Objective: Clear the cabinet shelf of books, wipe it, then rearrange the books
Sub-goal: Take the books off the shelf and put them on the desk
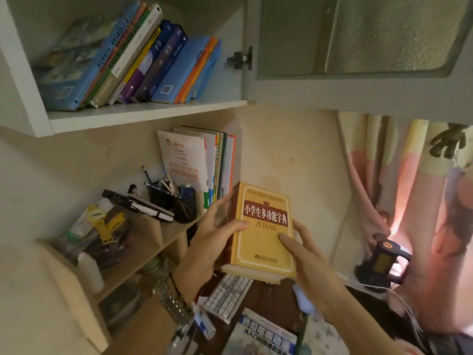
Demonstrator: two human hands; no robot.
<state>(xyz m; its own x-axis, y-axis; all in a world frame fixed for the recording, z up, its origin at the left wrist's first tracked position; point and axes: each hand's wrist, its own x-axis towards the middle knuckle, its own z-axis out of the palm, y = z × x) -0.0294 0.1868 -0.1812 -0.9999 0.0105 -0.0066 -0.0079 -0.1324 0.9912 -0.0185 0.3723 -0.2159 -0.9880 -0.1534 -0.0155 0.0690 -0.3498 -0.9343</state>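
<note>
**Dictionary held in both hands below the cabinet shelf**

A thick yellow dictionary [263,231] sits upright between the person's two hands, front cover facing the camera, well below the open cabinet shelf [143,115] and above the cluttered desk. The left hand [212,237] wraps the spine side, thumb laid across the cover and fingers behind; the right hand [304,254] clasps the opposite edge, thumb on the cover near the lower middle. The two-sided hold probably suits the book's bulk and weight: it looks too thick to manage comfortably in one hand.

On the shelf a row of books [133,62] leans to the right against the cabinet's side wall, mostly blue, purple and orange spines, leaving the front of the board bare. The frosted-glass door [358,39] stands swung open, keeping the shelf reachable.

Whether the dictionary is coming off the shelf or going back cannot be told. A keyboard [225,295] and a magazine [261,334] lie on the desk beneath it.
</note>
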